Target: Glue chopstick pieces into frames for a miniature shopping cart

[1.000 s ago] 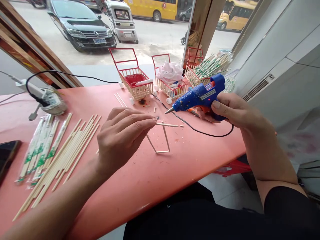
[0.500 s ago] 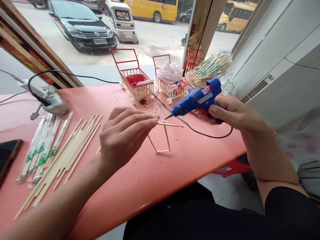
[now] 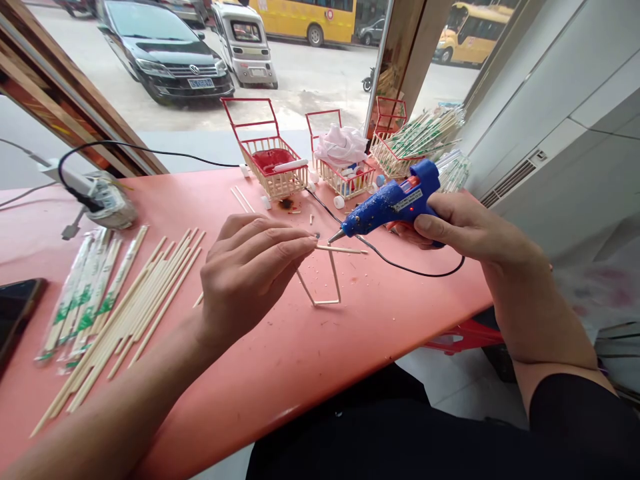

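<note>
Thin pale wooden stick frame [image 3: 327, 303], a small open U of slim sticks, sits near the middle of the salmon-pink counter [image 3: 310, 373], just at 3 o'clock of the left hand [image 3: 245, 277]. That hand's grip is closed: thumb and forefinger are pinched together on the near end of a short wooden cross stick [image 3: 347, 251]. The stick runs out toward 3 o'clock and lies across the top of the frame's right upright. The right hand [image 3: 470, 230], at 2 o'clock of the frame, has its grip clamped round the handle of a blue plastic hot-glue gun [image 3: 390, 200], with the thumb laid along the side. The gun's metal nozzle [image 3: 336, 235] points toward 8 o'clock and hangs just above where cross stick and upright meet; I cannot tell whether it touches. A black cord [image 3: 415, 272] curls from under the gun across the counter. At 9 o'clock of the left hand lies a fan of bare wooden chopsticks [image 3: 145, 300], with paper-wrapped chopsticks [image 3: 85, 300] just beyond them. At 12 o'clock of the frame, by the window edge, stand three small red-handled stick carts [image 3: 275, 180], well apart from both hands.
</note>
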Demonstrator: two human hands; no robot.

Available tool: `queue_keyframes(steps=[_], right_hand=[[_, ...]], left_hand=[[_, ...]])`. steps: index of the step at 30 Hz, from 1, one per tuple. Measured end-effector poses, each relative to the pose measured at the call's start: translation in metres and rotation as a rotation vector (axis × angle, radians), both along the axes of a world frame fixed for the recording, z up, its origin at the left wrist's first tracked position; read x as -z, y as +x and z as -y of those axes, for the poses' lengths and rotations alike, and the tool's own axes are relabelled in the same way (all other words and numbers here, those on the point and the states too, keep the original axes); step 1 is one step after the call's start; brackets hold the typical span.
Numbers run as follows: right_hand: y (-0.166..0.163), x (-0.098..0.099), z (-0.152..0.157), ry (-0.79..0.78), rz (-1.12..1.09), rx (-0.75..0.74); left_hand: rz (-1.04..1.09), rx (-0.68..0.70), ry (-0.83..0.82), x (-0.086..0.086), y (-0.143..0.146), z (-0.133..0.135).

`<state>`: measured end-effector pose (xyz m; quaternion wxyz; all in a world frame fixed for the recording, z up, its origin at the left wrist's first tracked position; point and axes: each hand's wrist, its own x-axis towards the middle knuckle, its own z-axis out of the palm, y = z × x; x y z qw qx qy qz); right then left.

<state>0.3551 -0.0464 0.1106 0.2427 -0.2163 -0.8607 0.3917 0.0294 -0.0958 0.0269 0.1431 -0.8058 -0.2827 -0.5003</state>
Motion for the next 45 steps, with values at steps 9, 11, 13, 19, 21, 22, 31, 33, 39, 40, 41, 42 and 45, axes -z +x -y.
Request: queue_keyframes(steps=[9, 11, 13, 19, 21, 22, 31, 33, 39, 40, 41, 42, 45], right_hand=[[0.001, -0.001, 0.000, 0.009, -0.010, -0.010], [0.001, -0.001, 0.000, 0.013, -0.014, -0.021], [0.001, -0.002, -0.001, 0.016, -0.008, -0.019], [0.000, -0.004, 0.003, -0.024, 0.031, 0.056], [0.001, -0.003, 0.003, -0.040, 0.035, 0.067], [0.001, -0.002, 0.003, -0.047, 0.040, 0.068], [0.007, 0.005, 0.000, 0.158, 0.226, 0.099], [0.007, 0.008, 0.004, 0.221, 0.245, 0.177], [0.021, 0.041, -0.007, 0.567, 0.278, 0.575], [0.026, 0.049, -0.014, 0.608, 0.331, 0.626], [0.032, 0.057, -0.022, 0.631, 0.397, 0.689], [0.038, 0.066, -0.030, 0.631, 0.471, 0.758], [0.055, 0.092, -0.049, 0.576, 0.658, 0.892]], left_hand=[[0.006, -0.021, -0.015, 0.000, 0.000, 0.001], [0.005, -0.020, -0.011, 0.000, 0.000, 0.001], [0.003, -0.013, -0.001, 0.000, 0.001, 0.001], [0.004, -0.009, 0.013, 0.000, 0.002, 0.000], [0.009, -0.009, 0.011, 0.000, 0.002, 0.000], [0.013, -0.010, 0.009, 0.000, 0.002, 0.000], [-0.006, -0.014, 0.000, -0.001, 0.000, 0.001], [-0.010, -0.017, -0.005, -0.001, 0.000, 0.001], [-0.017, 0.008, -0.011, -0.002, -0.001, 0.002], [-0.023, 0.009, -0.014, -0.002, -0.002, 0.002], [-0.026, 0.008, -0.018, -0.002, -0.002, 0.003], [-0.029, 0.007, -0.020, -0.002, -0.002, 0.003], [-0.020, 0.000, -0.023, -0.001, -0.001, 0.003]])
